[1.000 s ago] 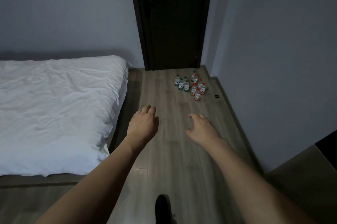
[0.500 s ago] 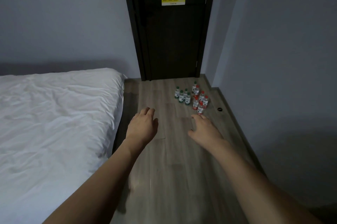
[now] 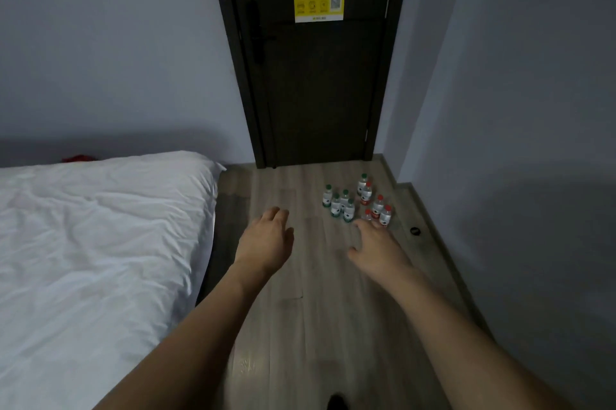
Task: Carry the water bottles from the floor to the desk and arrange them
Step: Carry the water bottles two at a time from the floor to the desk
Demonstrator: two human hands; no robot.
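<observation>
Standing upright on the wooden floor [image 3: 300, 326] near the dark door [image 3: 320, 83], the water bottles [image 3: 356, 201] form one tight cluster close to the right-hand wall [image 3: 516, 143]. The green-capped bottles [image 3: 336, 204] occupy the left of the group; the red-capped bottles [image 3: 376, 204] occupy the right. Several appear to touch or nearly touch their neighbours. No desk is in view.

The left hand [image 3: 266, 241] is extended forward, palm down, fingers loosely together and relaxed, holding nothing. The right hand [image 3: 376, 244] is likewise extended, fingers slightly spread and relaxed, holding nothing. Its fingertips overlap the nearest red-capped bottles in the view, but the hand appears to be well short of them and above floor level. A white bed [image 3: 100, 259] borders the walkway on the left.

Handling judgement: the bottles are small, clear plastic and look filled, so each is likely moderately light but not negligible. Thin walls probably flex under a firm squeeze; the caps and necks are the stiffest parts. Smooth plastic and label film may be slippery. Recommended hold: wrap the fingers around the labelled mid-body, or pinch below the cap when taking several per hand. Because the cluster is tight, an outer bottle is best lifted first; a sideways approach risks toppling neighbours.
</observation>
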